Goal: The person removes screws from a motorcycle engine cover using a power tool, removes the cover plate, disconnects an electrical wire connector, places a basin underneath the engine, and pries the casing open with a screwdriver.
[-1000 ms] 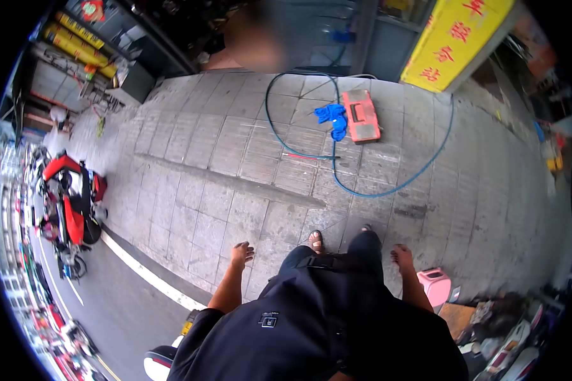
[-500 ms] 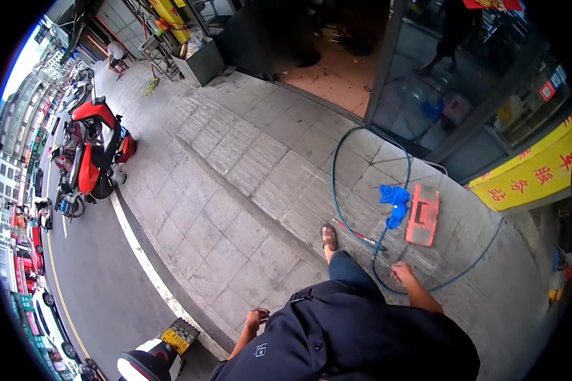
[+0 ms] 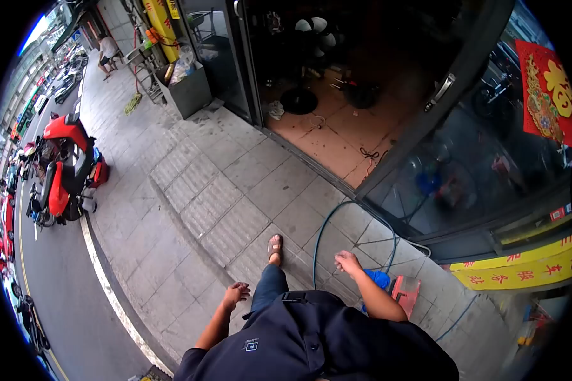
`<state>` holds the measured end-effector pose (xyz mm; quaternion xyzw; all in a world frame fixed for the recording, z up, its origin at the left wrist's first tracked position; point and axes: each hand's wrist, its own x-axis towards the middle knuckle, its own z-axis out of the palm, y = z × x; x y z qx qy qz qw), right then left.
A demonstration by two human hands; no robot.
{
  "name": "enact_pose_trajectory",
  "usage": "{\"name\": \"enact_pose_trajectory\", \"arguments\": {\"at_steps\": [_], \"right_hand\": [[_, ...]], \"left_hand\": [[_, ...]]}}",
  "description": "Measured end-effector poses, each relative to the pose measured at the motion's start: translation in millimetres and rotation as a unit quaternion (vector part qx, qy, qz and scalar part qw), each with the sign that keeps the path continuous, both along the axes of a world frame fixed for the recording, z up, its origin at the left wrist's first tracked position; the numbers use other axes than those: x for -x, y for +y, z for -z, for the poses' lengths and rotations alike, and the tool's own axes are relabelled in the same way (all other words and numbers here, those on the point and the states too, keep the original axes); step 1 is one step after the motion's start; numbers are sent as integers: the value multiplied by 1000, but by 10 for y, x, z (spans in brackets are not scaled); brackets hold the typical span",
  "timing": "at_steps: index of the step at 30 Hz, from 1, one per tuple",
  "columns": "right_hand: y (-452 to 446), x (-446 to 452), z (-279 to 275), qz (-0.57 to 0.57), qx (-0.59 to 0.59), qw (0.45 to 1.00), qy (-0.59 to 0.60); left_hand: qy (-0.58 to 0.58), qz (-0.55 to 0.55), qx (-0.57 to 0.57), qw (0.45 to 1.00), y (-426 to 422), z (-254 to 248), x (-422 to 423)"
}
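My left hand [image 3: 237, 294] hangs in the air over the pavement, left of my forward leg. Its fingers are loosely bent and apart, with nothing seen in them. My right hand [image 3: 347, 262] is out in front on the right, also loosely bent and seemingly holding nothing. Beneath and beside it on the ground runs a dark green-blue hose [image 3: 316, 254] in a loop. A crumpled blue cloth-like item [image 3: 378, 278] shows just right of that hand, and a red toolbox [image 3: 406, 291] lies beyond my right forearm, which partly hides both.
A doorway with an orange tiled floor [image 3: 305, 130] and a fan [image 3: 318, 38] lies ahead. Its glass door [image 3: 451, 184] stands right, above a yellow sign [image 3: 521, 272]. A grey bin [image 3: 189, 94] is ahead left; red scooters [image 3: 64, 171] stand by the road. A person [image 3: 107, 51] sits far off.
The view has turned and moved toward the doorway. The toolbox and blue item now sit low beside my right arm. Both hands have swung with the walking, and one foot is forward.
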<state>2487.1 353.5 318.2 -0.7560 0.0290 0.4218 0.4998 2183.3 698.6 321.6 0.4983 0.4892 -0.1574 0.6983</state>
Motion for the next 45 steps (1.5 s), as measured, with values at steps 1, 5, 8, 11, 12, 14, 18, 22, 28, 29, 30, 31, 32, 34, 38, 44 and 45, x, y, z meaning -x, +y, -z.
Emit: {"name": "enact_pose_trajectory", "arguments": {"at_steps": [1,5,8,11,12,14,18,22,28,29,30,31,32,34,38,44,45], "right_hand": [[180,-235,31,12,-37,999,-1],[274,-801,-75,48,-29,998,13],[-31,-907,7,165,3,986,-2],[-290,-1064,193,334,53,936,96],[-408,-1098,414,375,68,916,129],[-498,-1424,869,427,87,885,162],[-443,-2401,1351,301,120,927,188],[-135,-3962,936,337,30,926,167],[-12,-4937,937,357,71,911,194],[36,-5000,982,370,83,902,206],[142,-5016,1041,427,94,882,177],[193,-4959,1282,513,-15,836,195],[243,-4845,1861,215,119,969,13],[463,-4458,3361,149,267,922,-238],[849,-5711,2650,314,96,938,-112],[369,-7825,1730,555,53,808,190],[156,-8043,2114,523,65,833,169]], "left_hand": [[12,37,18,999,266,204,-219],[136,142,-52,979,1184,419,-1123],[122,141,-79,979,1845,182,-2180],[77,162,-128,975,2440,118,-3461],[58,157,-131,977,2595,109,-3926],[-164,111,-79,977,2733,-17,-5145],[-187,94,-105,972,2313,16,-6756],[-91,302,-76,946,2092,455,-7554],[84,334,-39,938,1987,727,-9047],[105,341,-42,933,2067,946,-9400],[127,346,-46,929,2102,1124,-9796],[140,358,-63,921,2158,1294,-10211],[143,377,-72,912,2109,1439,-10694],[134,419,-86,894,1958,1689,-11699],[84,517,-103,846,1408,1841,-13729],[-89,589,144,790,-545,1676,-16800],[-140,597,-45,789,-1140,1164,-16814]]}}
